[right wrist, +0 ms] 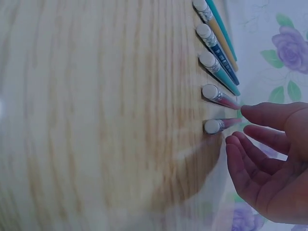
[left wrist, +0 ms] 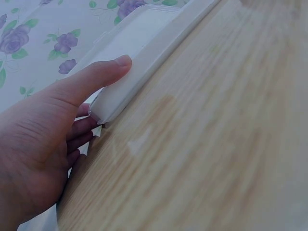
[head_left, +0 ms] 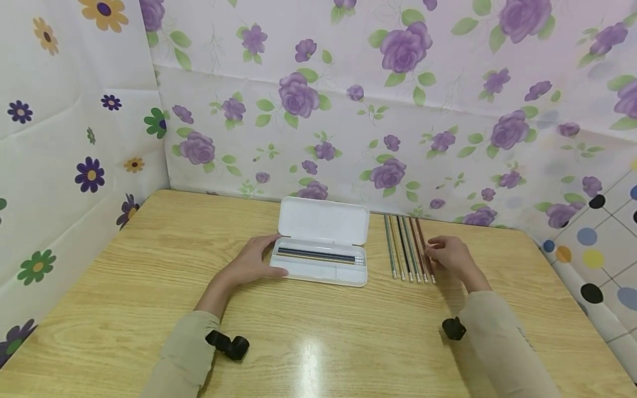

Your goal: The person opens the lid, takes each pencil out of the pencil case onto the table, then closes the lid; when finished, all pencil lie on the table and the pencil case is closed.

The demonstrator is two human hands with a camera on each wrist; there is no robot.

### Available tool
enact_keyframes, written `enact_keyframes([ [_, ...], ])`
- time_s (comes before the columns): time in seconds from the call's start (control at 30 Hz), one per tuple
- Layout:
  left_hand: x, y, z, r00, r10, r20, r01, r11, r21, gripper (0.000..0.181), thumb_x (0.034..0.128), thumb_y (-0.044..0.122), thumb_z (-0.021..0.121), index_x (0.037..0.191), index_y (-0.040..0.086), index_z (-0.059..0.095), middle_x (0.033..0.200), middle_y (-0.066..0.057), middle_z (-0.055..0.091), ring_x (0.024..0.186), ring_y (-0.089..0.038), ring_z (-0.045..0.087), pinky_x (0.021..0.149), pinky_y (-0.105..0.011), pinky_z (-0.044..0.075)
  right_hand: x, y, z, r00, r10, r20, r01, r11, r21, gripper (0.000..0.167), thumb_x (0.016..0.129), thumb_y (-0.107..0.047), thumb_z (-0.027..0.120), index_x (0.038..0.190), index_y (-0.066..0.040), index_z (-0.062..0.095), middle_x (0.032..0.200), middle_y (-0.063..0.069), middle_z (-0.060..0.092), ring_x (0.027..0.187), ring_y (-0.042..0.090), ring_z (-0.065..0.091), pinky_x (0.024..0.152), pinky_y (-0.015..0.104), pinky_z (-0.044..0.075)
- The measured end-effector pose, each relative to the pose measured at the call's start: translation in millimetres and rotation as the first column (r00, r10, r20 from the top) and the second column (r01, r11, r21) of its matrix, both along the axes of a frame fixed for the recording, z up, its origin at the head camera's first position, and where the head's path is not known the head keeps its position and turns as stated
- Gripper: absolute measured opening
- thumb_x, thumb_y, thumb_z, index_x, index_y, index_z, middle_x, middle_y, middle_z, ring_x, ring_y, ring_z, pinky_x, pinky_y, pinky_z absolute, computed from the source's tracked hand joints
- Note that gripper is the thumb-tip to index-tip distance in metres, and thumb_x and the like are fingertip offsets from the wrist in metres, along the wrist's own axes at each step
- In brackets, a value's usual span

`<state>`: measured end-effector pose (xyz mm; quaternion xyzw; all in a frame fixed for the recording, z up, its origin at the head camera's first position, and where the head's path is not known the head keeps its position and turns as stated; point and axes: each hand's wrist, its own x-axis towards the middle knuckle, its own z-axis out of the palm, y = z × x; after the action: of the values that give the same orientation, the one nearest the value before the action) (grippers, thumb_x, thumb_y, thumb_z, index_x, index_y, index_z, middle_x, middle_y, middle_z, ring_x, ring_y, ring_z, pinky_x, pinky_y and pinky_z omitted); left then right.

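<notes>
Gripping the left end of an open white pencil case (head_left: pixel 308 272), my left hand (head_left: pixel 249 262) has its thumb on the front edge and its fingers at the back corner. The left wrist view shows this thumb over the case wall (left wrist: pixel 120 91) and the hand (left wrist: pixel 53 130) beside the end. Several dark and yellowish pencils (head_left: pixel 316 255) lie in the case's rear compartment. To the right, my right hand (head_left: pixel 453 257) pinches the rightmost reddish pencil (head_left: pixel 432 271) of a row. In the right wrist view, thumb and forefinger of that hand (right wrist: pixel 274 159) flank this pencil (right wrist: pixel 231 122).
The other pencils of the row, among them a teal one (head_left: pixel 390 249), lie side by side with white erasers toward the front. The case lid (head_left: pixel 323 221) leans back near the flowered wall covering (head_left: pixel 348 138). Wooden tabletop (head_left: pixel 308 320) stretches in front.
</notes>
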<state>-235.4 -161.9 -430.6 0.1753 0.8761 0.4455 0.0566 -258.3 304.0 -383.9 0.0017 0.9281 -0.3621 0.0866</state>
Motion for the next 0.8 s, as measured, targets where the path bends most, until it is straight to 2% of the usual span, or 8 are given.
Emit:
enact_keyframes([
  [0.13,-0.3,-0.3,0.0,1.0,-0.001,-0.005,0.001,1.0,-0.001,0.092,0.0723,0.039,0.085,0.147,0.007,0.041,0.147,-0.017,0.037,0.135,-0.037,0.025,0.108,-0.058,0.022,-0.4,-3,3.2,0.997,0.045,-0.065,-0.038,0.994,0.103,0.046,0.096,-0.014,0.058,0.132,0.013,0.048,0.119,0.031,0.057,0.097,0.036,0.061,0.081,0.045,0.051],
  [0.23,-0.8,0.0,-0.3,1.0,-0.001,-0.005,0.001,1.0,0.005,0.092,0.0722,0.038,0.085,0.147,0.007,0.041,0.147,-0.016,0.038,0.135,-0.037,0.025,0.109,-0.057,0.021,-0.8,-7,4.6,0.994,0.058,-0.097,-0.046,0.992,0.121,0.046,0.096,-0.015,0.059,0.131,0.013,0.049,0.119,0.031,0.058,0.1,0.04,0.06,0.082,0.048,0.051],
  [0.5,0.4,0.9,0.1,1.0,0.0,0.004,0.0,1.0,0.008,0.091,0.0724,0.038,0.085,0.147,0.007,0.041,0.147,-0.017,0.038,0.135,-0.037,0.026,0.109,-0.058,0.021,0.7,-32,5.3,0.978,0.086,-0.192,-0.065,0.991,0.113,0.041,0.095,-0.01,0.06,0.129,0.012,0.053,0.116,0.029,0.06,0.107,0.043,0.057,0.082,0.048,0.052],
  [0.8,1.1,1.0,1.9,1.0,0.006,0.017,-0.006,1.0,0.005,0.093,0.0718,0.038,0.085,0.147,0.007,0.04,0.147,-0.016,0.037,0.136,-0.036,0.025,0.109,-0.057,0.022,5.1,-72,10.1,0.948,0.193,-0.253,-0.178,0.981,0.08,0.036,0.095,-0.009,0.061,0.126,0.008,0.058,0.111,0.02,0.065,0.101,0.035,0.061,0.083,0.047,0.051],
])
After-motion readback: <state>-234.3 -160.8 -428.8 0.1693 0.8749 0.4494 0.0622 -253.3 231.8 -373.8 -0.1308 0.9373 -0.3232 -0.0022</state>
